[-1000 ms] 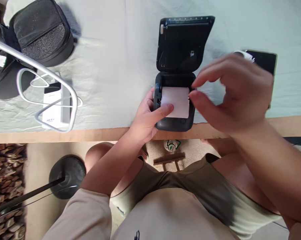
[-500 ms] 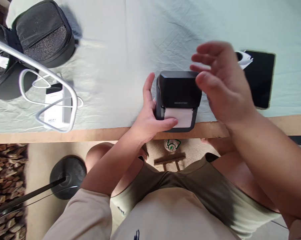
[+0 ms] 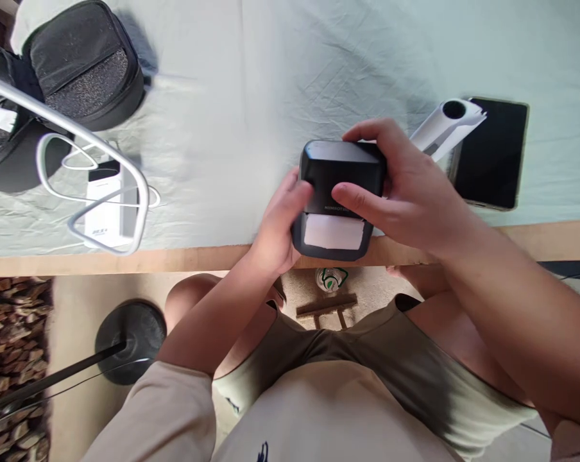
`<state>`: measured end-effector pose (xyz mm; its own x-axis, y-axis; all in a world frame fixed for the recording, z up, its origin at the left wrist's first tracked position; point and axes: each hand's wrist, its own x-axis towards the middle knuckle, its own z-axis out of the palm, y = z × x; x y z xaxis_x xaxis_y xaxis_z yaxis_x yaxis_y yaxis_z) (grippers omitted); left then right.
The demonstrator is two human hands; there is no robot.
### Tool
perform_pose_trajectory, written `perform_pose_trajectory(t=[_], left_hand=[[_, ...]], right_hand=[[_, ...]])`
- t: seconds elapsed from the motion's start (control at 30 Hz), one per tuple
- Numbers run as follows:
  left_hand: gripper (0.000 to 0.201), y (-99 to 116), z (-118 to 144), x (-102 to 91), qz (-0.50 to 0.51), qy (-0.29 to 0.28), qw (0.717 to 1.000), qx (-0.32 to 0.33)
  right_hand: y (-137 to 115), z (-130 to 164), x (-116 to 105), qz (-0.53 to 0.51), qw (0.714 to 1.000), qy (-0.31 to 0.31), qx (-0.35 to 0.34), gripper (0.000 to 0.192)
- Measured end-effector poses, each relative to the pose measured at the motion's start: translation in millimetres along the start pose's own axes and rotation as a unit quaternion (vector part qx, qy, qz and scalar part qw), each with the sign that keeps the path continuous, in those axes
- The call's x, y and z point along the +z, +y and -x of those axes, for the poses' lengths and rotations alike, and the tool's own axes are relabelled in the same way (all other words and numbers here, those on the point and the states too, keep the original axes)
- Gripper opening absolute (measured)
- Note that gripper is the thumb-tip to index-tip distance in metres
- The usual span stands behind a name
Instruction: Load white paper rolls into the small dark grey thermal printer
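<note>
Holding a black printer between them, both hands are at the front of the table, where the printer overlaps the wooden edge in view; whether it rests there or is raised cannot be determined. The printer's lid is down, and a strip of white paper shows below it, lying across the front. The left hand is against the left side, thumb blurred at the lid's edge; its other fingers are mostly hidden, so their spacing cannot be told. The right hand grips the right side, thumb laid across the lid and forefinger curled over the far edge, the two spread well apart; its remaining fingers are concealed. Beyond the right hand, a white paper roll overlaps a dark phone in view. Well to the left, on the pale cloth, are an open black case, a white box and a white cord looping over the box in view.
</note>
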<state>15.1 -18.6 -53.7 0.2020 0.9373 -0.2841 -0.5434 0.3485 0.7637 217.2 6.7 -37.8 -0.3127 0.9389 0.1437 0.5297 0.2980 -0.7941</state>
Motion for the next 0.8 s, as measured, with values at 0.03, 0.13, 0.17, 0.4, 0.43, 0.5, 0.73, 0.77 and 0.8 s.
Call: perform_pose_trajectory(t=[0.03,0.13,0.17,0.4,0.43,0.5,0.73,0.77,0.8], left_hand=[[0.025,1,-1,2.6,0.012,0.021,1.0,-0.007],[0.037,2,-3,7.3,0.019,0.086,0.996,-0.005],[0.036,1,-3,7.7,0.018,0.105,0.994,-0.002],[0.058,-3,-6,1.4,0.027,0.045,0.998,-0.016],[0.056,-3,-6,0.9,0.018,0.048,0.999,-0.006],[0.053,-2,-5,0.7,-0.002,0.069,0.998,0.002],[0.039,2,-5,0.6,0.004,0.07,0.997,-0.02],[0.042,2,-6,0.2,0.013,0.067,0.997,-0.035],[0.045,1,-6,-0.2,0.019,0.065,0.996,-0.05]], right_hand=[[-2,0,-2,0.009,1.0,0.007,0.001,0.065],[-8,2,-7,0.013,0.999,0.023,-0.023,0.064],[-9,2,-9,0.013,0.999,0.013,-0.029,0.065],[-7,3,-9,0.032,0.998,-0.046,-0.02,0.079],[-6,3,-9,0.035,0.998,-0.046,-0.019,0.079],[-6,4,-10,0.045,0.998,-0.043,-0.03,0.081],[-11,13,-18,0.069,0.993,-0.03,-0.088,0.082],[-14,14,-18,0.08,0.992,-0.021,-0.098,0.081],[-17,14,-19,0.099,0.989,-0.001,-0.107,0.079]])
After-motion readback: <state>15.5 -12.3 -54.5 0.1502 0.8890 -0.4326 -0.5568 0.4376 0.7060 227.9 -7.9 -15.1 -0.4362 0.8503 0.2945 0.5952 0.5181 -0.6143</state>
